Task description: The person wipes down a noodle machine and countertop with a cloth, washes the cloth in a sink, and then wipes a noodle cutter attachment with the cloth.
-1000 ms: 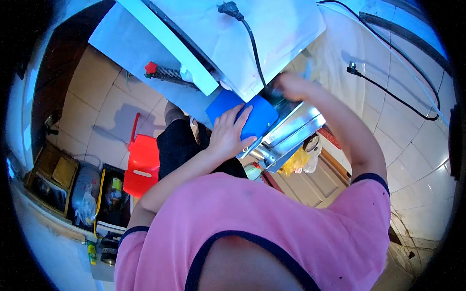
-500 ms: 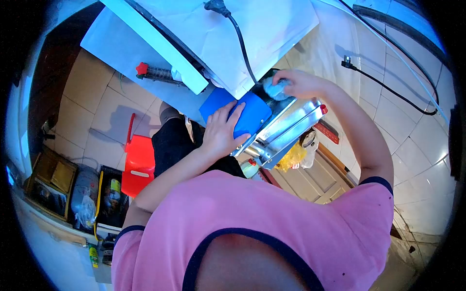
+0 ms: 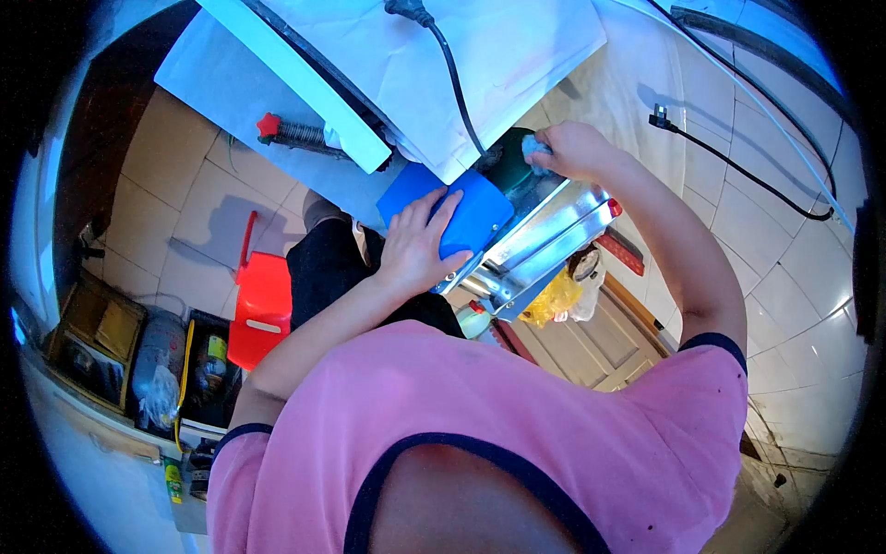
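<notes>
Blue on the cover [image 3: 480, 214]; to its upper right, pale blue on the wad [image 3: 532, 150]; to its lower left, red on the chair [image 3: 260, 300]; below, pink with navy trim on the shirt [image 3: 517, 406].

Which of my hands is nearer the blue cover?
Left: your left hand rests on the blue cover, fingers spread. Your right hand is off to its right, holding a pale wad.
</notes>
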Tool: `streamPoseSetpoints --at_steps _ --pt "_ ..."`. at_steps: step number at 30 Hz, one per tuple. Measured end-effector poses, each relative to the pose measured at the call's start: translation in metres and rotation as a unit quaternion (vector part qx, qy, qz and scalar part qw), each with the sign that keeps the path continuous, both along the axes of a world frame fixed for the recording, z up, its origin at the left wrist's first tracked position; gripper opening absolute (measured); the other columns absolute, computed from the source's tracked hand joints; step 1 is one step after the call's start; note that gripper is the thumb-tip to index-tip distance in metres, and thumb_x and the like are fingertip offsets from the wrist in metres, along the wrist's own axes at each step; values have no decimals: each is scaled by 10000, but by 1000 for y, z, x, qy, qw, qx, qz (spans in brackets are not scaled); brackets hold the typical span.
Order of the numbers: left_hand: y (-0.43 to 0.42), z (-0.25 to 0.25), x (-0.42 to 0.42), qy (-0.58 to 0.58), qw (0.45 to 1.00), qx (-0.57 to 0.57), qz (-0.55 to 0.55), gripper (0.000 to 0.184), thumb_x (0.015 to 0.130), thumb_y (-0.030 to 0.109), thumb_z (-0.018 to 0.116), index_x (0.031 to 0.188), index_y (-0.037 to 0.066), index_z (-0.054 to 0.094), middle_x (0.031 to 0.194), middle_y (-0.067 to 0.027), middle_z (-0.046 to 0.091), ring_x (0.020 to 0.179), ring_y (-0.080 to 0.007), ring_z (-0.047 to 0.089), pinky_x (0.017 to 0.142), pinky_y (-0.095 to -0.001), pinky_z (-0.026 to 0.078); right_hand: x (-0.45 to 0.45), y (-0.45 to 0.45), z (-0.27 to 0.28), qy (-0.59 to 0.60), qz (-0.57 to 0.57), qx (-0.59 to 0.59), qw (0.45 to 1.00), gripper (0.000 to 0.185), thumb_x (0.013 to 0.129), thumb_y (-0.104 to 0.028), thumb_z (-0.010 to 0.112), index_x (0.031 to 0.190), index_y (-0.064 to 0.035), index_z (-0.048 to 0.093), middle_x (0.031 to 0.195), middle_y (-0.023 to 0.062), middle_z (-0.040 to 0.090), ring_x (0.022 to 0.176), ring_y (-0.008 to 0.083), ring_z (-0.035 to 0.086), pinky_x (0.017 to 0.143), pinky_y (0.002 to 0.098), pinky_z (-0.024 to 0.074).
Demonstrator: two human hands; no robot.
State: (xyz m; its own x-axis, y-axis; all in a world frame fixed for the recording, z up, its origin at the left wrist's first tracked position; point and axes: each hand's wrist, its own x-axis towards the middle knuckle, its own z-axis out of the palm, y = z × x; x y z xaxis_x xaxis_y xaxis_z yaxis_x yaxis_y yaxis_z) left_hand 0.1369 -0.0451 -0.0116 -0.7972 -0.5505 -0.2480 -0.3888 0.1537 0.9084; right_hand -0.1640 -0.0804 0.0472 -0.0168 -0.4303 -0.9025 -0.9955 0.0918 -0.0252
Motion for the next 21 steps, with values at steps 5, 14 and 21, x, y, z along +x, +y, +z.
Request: streamPoseSetpoints --at_steps 5,14,21 --pt "-1 0 0 -5 1000 -4 -12 853 687 352 760 1410 107 378 1371 -165 413 1182 -360 447 984 -466 357 17 -10 18 -44 -55 80 994 406 856 -447 589 842 -51 676 787 174 657 765 362 629 678 461 475" --pt "-1 1 -1 -5 1000 2 -5 852 676 345 761 1405 114 385 1355 -160 424 1170 -350 459 975 -456 367 13 8 -4 -96 -205 77 971 421 874 -412 548 902 -9 667 865 208 663 835 371 643 730 471 484" --pt "1 2 -1 -7 1000 -7 -6 851 673 338 767 1401 112 389 1354 -162 426 1171 -352 459 974 -458 369 34 3 8 -21 -37 129 991 446 813 -406 568 963 2 668 917 220 666 902 374 641 800 449 499"
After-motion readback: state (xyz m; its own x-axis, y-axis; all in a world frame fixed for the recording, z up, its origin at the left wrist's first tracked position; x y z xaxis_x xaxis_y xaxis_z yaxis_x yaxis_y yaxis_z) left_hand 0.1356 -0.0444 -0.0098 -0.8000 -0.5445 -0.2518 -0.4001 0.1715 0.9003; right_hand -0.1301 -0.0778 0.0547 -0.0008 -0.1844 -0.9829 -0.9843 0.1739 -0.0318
